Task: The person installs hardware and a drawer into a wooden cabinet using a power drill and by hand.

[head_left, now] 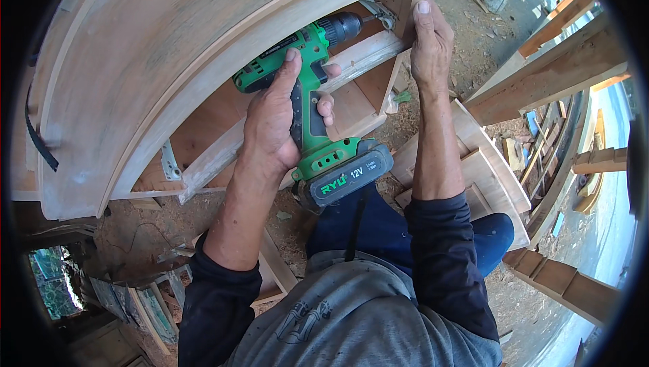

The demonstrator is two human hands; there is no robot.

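My left hand (274, 124) is wrapped around the handle of a green and black cordless drill (307, 107), its fingers near the trigger. The drill lies level, with its black chuck (340, 28) pointing right into a wooden cabinet. Its bit reaches a metal hinge (384, 17) on the inner side of the cabinet's side panel (407, 9). At that panel's front edge, my right hand (433, 42) grips the wood, thumb on the near face and the other fingers mostly hidden behind it. A second metal hinge (170, 162) sits at the cabinet's left end.
The cabinet's broad wooden top (142, 49) curves across the upper left. A pale wooden rail (365, 56) crosses the opening. Panelled wooden doors (487, 184) lie beside my right knee. Wooden posts (554, 69) stand at right, and scrap wood (152, 306) lies lower left.
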